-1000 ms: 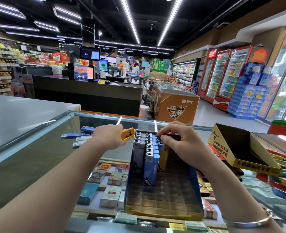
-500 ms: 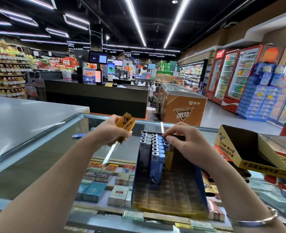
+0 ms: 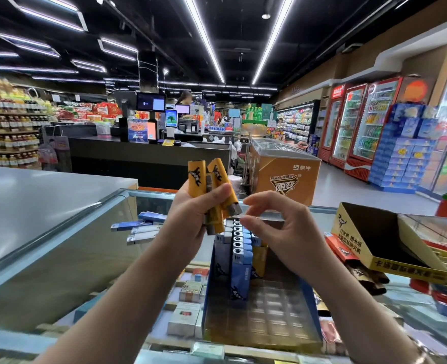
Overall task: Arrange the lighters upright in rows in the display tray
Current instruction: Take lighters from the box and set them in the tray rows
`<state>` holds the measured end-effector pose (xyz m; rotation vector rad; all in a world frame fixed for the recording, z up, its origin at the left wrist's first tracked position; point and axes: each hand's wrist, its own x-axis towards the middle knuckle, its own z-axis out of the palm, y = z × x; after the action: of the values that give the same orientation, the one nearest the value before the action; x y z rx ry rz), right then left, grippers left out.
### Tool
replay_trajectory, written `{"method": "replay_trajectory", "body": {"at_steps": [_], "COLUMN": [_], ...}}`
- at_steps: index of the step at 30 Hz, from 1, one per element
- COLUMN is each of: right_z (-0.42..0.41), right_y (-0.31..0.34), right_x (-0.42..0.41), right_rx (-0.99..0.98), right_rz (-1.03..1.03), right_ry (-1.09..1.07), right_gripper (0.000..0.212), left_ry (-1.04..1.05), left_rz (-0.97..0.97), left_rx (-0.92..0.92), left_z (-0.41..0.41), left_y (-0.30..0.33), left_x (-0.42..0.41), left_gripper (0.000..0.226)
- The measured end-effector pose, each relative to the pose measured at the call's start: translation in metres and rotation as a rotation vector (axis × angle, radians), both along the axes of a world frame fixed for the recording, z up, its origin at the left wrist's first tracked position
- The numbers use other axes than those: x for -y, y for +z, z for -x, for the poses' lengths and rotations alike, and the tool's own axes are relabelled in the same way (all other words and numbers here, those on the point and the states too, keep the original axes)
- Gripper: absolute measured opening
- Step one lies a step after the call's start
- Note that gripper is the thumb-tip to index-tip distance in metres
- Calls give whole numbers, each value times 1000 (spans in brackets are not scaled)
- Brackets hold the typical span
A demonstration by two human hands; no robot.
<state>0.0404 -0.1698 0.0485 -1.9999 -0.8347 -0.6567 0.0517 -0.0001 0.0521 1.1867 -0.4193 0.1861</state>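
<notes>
At the centre of the frame the left hand (image 3: 190,214) is raised above a glass counter (image 3: 67,248), its fingers and thumb curled round a small bundle of orange lighters (image 3: 211,190), some with the metal heads pointing down. Just to the right, the right hand (image 3: 282,232) hovers with its fingers loosely curved and its fingertips (image 3: 246,220) close to the lower end of that bundle; it holds nothing, and whether it touches a lighter cannot be told. Below and between the two hands stands the display tray (image 3: 309,306), blue-walled, on the counter. At the tray's far end, rows of blue lighters (image 3: 239,258) stand upright with their metal tops up, and a few orange ones (image 3: 259,261) stand just to their right. The nearer part of the tray shows only a grid of unfilled slots. To the left of centre, several blue and pale lighters (image 3: 140,228) lie flat on the glass. At the right of the frame sits an open yellow cardboard box (image 3: 390,240) with black printing. Beneath the glass, packets of cigarettes (image 3: 188,306) are laid out. Beyond the counter, the upper half shows a shop with a checkout desk (image 3: 148,158), shelves and drinks fridges (image 3: 361,127).
</notes>
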Motion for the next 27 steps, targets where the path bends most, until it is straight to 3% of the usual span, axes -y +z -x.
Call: {"method": "replay_trajectory", "body": {"at_steps": [2,7,13,18,21,27], "right_z": [3,3,1,-2,-2,-1], "right_y": [-3,-5,7,18,20,19], "right_x": [-7,-11,3,25,33,38], "right_rx": [10,-1,-140,-281,-297,-176], "right_rz": [15,-96,-473,-733,-652,-196], "right_ry": [-17,-44,103,190,240,183], "right_gripper": [31,18,27,27,24,30], "left_ry": [15,-8,91,95,82,111], "left_rz": [-21,-44,-65,-24,-98,-158], "left_rx": [14,68,81,30,11,-32], "left_z": [1,4,-3,-9,-10,-12], "left_y": [-2,-4,-8,-11,-13,-17], "left_x": [3,4,-10,-23,-19,-17], "left_gripper": [48,47,33,33,36,37]}}
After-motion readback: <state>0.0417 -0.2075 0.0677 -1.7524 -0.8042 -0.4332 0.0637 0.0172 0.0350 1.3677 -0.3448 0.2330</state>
